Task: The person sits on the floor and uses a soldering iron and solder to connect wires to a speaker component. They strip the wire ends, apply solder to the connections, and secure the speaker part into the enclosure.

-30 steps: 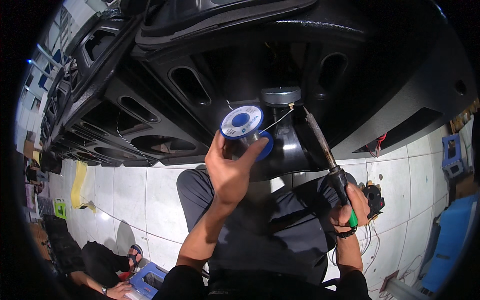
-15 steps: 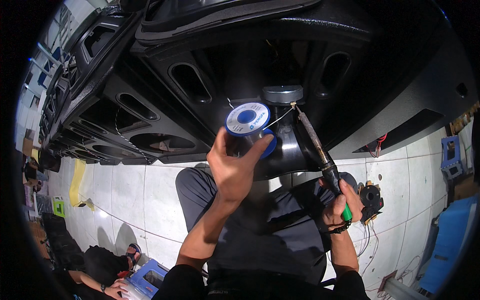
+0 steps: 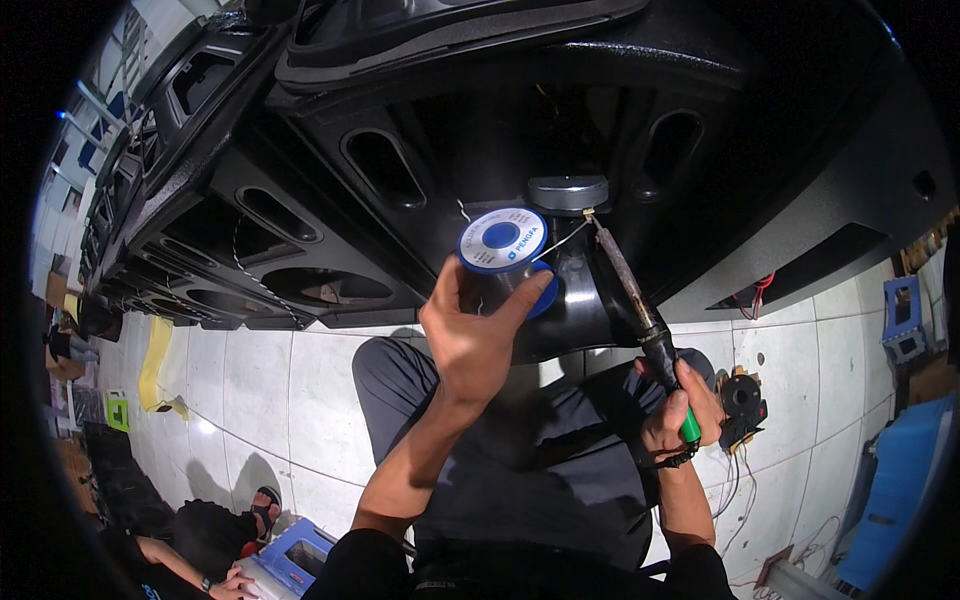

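Observation:
My left hand (image 3: pixel 472 335) is closed around a spool of solder wire (image 3: pixel 503 240), blue-rimmed with a white label on its end. A short length of solder (image 3: pixel 567 240) runs from the spool to a small brass-coloured terminal (image 3: pixel 589 213). That terminal sits at the edge of a round grey metal magnet (image 3: pixel 568 194) on a black horn-shaped part (image 3: pixel 570 310). Gripped in my right hand (image 3: pixel 682 412) is a soldering iron (image 3: pixel 630 285) with a dark and green handle. Its tip is at the terminal, close to the solder's end.
Black speaker cabinets (image 3: pixel 330 285) line up to the left with twisted wires hanging out. Red wires (image 3: pixel 757 295) stick out of an opening on the right. A black reel (image 3: pixel 742 396) lies on the tiled floor (image 3: pixel 320 400). Another person's hand (image 3: pixel 232 582) is near a blue stool (image 3: pixel 298 556), lower left.
My left hand and the solder spool have shifted slightly right, closer to the terminal, and the exposed solder looks shorter. The iron's tip stays at the terminal.

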`<state>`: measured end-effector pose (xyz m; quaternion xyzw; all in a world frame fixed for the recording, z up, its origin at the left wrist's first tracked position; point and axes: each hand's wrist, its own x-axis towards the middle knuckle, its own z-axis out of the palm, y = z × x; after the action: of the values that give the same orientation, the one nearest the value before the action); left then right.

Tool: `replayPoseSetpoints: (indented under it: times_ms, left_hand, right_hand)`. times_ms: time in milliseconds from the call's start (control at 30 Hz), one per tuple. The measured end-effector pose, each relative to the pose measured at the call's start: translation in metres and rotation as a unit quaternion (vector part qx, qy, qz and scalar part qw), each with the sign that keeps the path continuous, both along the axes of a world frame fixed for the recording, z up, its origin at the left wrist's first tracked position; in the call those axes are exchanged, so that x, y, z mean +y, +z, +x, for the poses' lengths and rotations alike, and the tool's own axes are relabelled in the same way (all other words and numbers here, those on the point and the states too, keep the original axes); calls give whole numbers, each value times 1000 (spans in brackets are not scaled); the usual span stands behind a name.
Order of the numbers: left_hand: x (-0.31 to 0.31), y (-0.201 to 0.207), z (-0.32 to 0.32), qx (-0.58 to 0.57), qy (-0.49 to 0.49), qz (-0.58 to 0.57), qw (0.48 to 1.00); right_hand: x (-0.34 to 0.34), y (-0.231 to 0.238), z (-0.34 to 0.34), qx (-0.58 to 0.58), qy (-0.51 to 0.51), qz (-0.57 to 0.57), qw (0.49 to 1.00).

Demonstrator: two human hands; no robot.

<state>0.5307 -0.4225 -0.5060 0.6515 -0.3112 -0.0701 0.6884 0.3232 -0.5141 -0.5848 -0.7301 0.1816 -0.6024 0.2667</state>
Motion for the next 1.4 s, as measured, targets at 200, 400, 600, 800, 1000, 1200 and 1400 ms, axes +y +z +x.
replayPoseSetpoints:
  times_ms: [200,400,600,800,1000,1200,1400]
  left_hand:
    - [-1,-3,1,-18,0,-6,1000]
    - [-1,-6,3,-47,3,0,999]
    - [-2,-8,4,-106,20,13,994]
    - [-2,-8,3,-217,57,45,973]
    - [-3,-12,4,-278,71,43,957]
    - [-3,-11,4,-293,80,53,951]
    - [-1,-8,3,-294,70,62,951]
  right_hand:
    - [0,2,1,6,8,-6,1000]
    - [-1,7,-2,50,-2,-74,996]
    - [0,19,-3,90,26,-125,988]
    - [2,27,-1,119,27,-156,980]
    - [4,26,-1,125,20,-150,980]
    - [6,27,-5,164,24,-164,972]
    - [8,31,-3,181,39,-173,967]
